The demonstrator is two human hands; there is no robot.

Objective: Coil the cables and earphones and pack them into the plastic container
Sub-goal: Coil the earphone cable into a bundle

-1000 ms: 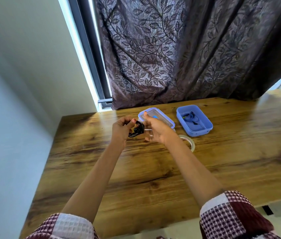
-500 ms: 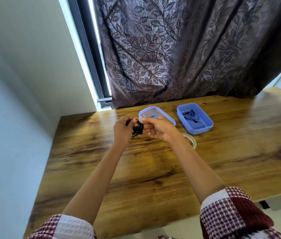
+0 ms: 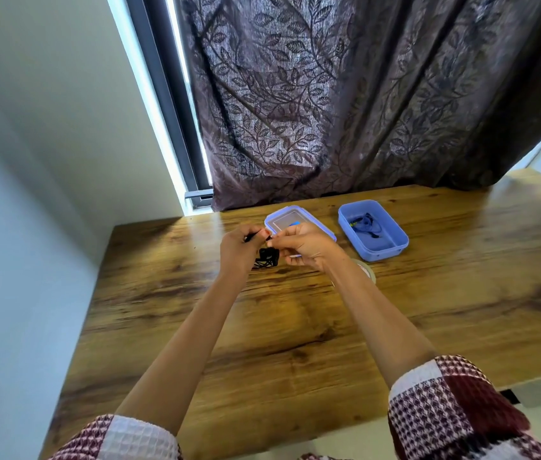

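Observation:
A small bundle of coiled black cable (image 3: 267, 258) hangs between my two hands above the wooden table (image 3: 295, 327). My left hand (image 3: 239, 250) grips the bundle from the left, its fingers closed on the cable's upper end. My right hand (image 3: 305, 245) pinches the top of the same cable from the right. To the right, an open blue plastic container (image 3: 392, 245) holds a coiled dark earphone cable (image 3: 366, 224). The container's lid (image 3: 290, 217) lies flat behind my hands, partly hidden by them.
A roll of clear tape (image 3: 367, 271) lies on the table just right of my right wrist. A dark leaf-patterned curtain (image 3: 345, 94) hangs along the table's far edge. A wall borders the table's left side.
Both hands have kept hold of the black cable bundle and shifted slightly; the bundle now hangs lower between them, with the fingertips meeting above it.

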